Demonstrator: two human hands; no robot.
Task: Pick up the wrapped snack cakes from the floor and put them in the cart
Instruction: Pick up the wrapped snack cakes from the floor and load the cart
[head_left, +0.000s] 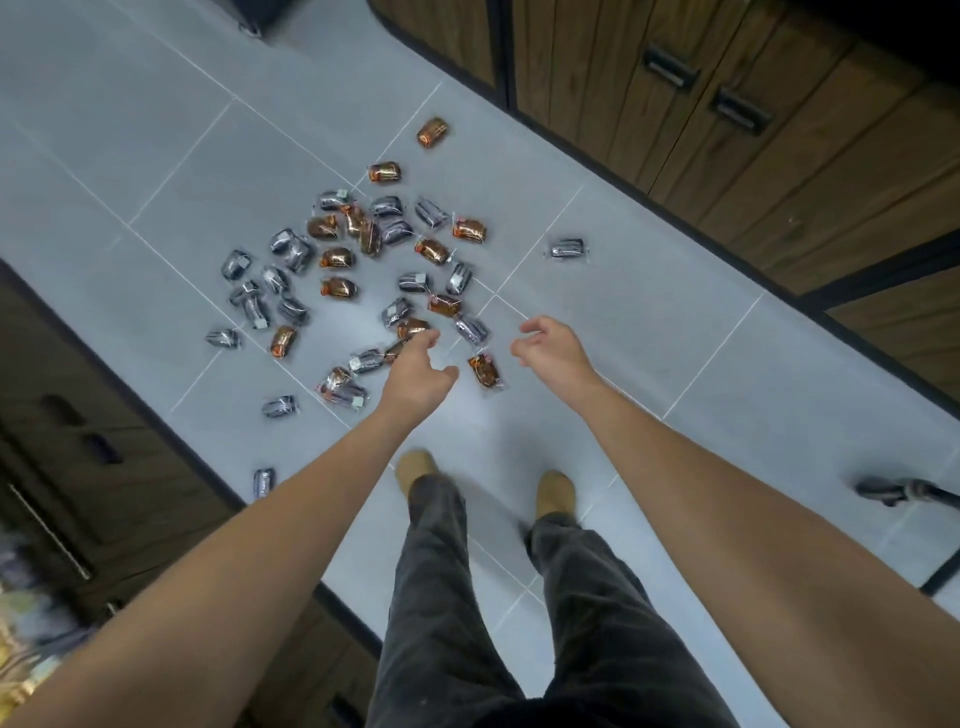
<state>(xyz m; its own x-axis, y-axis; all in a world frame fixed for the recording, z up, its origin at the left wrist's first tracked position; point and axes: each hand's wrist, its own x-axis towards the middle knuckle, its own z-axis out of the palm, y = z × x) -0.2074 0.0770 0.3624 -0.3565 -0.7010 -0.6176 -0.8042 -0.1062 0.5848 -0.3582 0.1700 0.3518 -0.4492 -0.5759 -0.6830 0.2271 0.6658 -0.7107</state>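
Several wrapped snack cakes, some in orange-brown wrappers and some in dark silver ones, lie scattered over the grey tiled floor (649, 322) ahead of me. The thickest cluster (363, 228) sits mid-frame. One orange cake (484, 370) lies between my two hands. My left hand (421, 371) reaches down over the near edge of the scatter, fingers apart and holding nothing. My right hand (550, 345) hovers just right of that cake, fingers curled loosely, also without anything in it. No cart body is visible.
Dark wooden cabinets (727, 114) line the right side and another cabinet run (104, 441) the left, leaving a tiled aisle. My feet (556, 491) stand behind the scatter. A dark wheeled foot (883, 488) pokes in at the right edge. A stray cake (263, 481) lies near the left cabinet.
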